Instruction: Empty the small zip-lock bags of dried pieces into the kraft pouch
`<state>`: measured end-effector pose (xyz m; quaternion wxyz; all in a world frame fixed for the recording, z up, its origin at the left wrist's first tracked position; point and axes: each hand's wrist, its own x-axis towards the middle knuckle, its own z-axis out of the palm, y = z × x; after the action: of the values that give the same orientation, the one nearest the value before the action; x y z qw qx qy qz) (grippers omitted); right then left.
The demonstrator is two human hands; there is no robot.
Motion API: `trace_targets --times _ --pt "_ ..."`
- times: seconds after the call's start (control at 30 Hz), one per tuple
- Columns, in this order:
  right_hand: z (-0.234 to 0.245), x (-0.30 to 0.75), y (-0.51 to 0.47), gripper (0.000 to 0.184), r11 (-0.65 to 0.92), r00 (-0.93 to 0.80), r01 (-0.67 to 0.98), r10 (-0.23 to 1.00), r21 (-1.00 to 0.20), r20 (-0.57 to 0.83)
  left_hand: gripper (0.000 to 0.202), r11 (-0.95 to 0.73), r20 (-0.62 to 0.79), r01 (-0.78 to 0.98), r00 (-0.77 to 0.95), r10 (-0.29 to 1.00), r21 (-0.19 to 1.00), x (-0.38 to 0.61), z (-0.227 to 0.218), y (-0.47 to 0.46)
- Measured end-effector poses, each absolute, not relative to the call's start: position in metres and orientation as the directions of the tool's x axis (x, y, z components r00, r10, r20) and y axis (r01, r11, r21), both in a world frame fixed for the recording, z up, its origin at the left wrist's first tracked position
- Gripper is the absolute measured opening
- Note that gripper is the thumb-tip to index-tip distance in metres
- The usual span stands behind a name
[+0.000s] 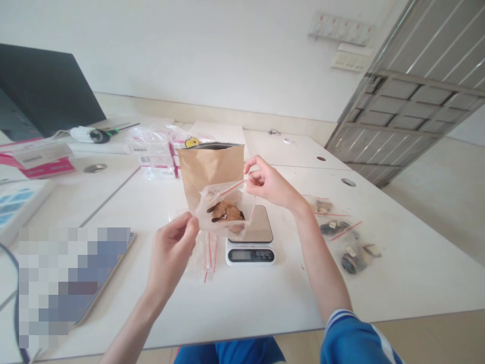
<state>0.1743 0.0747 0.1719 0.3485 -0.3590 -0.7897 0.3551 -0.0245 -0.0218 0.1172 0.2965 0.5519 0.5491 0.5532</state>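
- Brown paper pouch [210,169], upright behind the digital scale [250,241].
- Filled zip bags [343,235] lying right of the scale.
- Empty zip bags [207,253] left of the scale.
- Laptop [45,88] and pink boxes [38,159], far left.

It looked like a small office used for packing. White worktops [265,298] with cable holes [348,182] filled the frame, a laptop [45,88] stood at the upper left, a scale [250,242] sat at centre, and a row of wall switches [341,29] ran along the upper right.
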Motion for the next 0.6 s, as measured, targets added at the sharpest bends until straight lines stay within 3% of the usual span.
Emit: trace_targets --times 0.13,0.27,0.4,0.47,0.53,0.6 --pt "0.175 0.178 0.073 0.020 0.476 -0.594 0.201 0.754 -0.856 0.280 0.040 -0.295 0.285 0.000 -0.253 0.924 0.956 -0.025 0.100 -0.029" --pt "0.168 0.159 0.070 0.020 0.438 -0.645 -0.041 0.675 -0.898 0.358 0.047 -0.355 0.190 -0.412 -0.391 0.901 0.839 -0.017 0.081 -0.020" --pt "0.153 0.138 0.075 0.026 0.364 -0.635 -0.223 0.650 -0.904 0.418 0.027 -0.310 0.032 -0.550 -0.457 0.889 0.775 -0.008 0.069 -0.001" --pt "0.146 0.132 0.079 0.029 0.322 -0.642 -0.262 0.646 -0.910 0.413 0.018 -0.235 -0.070 -0.646 -0.409 0.910 0.727 -0.003 0.067 0.006" --pt "0.140 0.128 0.084 0.029 0.270 -0.643 -0.280 0.660 -0.921 0.389 0.025 -0.132 -0.144 -0.736 -0.300 0.943 0.664 0.002 0.068 0.012" --pt "0.136 0.125 0.089 0.027 0.204 -0.621 -0.311 0.696 -0.928 0.361 0.035 -0.083 -0.127 -0.758 -0.214 0.969 0.647 0.007 0.069 0.017"
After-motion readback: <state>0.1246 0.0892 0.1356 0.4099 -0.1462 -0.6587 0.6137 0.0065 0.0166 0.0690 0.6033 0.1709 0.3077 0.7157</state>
